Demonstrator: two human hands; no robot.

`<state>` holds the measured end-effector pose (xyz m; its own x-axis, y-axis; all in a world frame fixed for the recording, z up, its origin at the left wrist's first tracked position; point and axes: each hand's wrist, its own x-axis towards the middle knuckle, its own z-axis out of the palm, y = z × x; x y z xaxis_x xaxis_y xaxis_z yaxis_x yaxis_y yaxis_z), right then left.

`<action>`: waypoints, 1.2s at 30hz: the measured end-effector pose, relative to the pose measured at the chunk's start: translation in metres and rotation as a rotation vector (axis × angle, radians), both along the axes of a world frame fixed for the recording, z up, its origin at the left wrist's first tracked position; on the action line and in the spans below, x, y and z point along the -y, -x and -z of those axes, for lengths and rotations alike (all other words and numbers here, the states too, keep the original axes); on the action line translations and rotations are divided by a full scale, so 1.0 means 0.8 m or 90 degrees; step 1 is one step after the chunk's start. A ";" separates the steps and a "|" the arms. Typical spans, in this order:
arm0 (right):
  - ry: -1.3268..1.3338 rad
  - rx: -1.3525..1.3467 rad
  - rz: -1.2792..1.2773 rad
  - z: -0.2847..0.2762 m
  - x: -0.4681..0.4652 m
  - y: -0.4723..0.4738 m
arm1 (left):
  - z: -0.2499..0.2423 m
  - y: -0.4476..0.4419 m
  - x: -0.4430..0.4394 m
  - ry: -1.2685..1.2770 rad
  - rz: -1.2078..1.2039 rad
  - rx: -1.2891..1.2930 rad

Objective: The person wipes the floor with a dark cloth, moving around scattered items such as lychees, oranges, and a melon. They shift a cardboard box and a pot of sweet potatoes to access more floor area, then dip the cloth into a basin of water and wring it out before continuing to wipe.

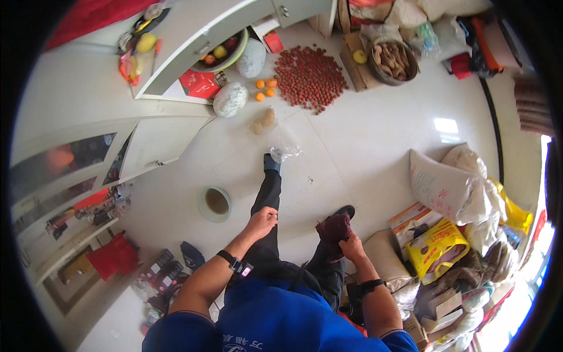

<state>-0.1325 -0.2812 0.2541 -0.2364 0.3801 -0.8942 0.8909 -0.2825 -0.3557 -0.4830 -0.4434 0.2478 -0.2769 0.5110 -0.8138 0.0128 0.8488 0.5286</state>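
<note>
A bunched dark maroon cloth (334,229) is in my right hand (351,247), above my right leg. My left hand (262,223) hangs over my left leg with its fingers curled together; a small dark spot shows at the fingertips, and I can make out no held thing. Left of that hand, a pale basin (201,203) of murky brown water (217,201) stands on the tiled floor. A clear plastic bag (283,145) lies by my left foot, with several potatoes (263,122) at its far end.
Ahead lie a spread of small red-brown fruits (310,77), several oranges (260,96) and two whitish melons (230,100). A round basket (409,70) holds tan roots. An open cabinet door (158,143) juts out at left. Sacks (448,189) and a yellow bag (433,244) crowd the right.
</note>
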 end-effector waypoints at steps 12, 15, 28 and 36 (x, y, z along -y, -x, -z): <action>-0.234 0.069 -0.046 -0.158 -0.085 0.122 | -0.047 0.216 -0.010 -0.098 -0.049 -0.055; -0.256 0.043 -0.038 -0.201 -0.087 0.192 | -0.084 0.270 -0.032 -0.124 -0.042 -0.027; -0.218 -0.197 0.044 -0.307 -0.129 0.432 | -0.182 0.305 -0.103 -0.171 0.094 0.089; -0.098 -0.365 0.136 -0.295 -0.158 0.494 | -0.256 0.307 -0.155 -0.109 -0.040 0.203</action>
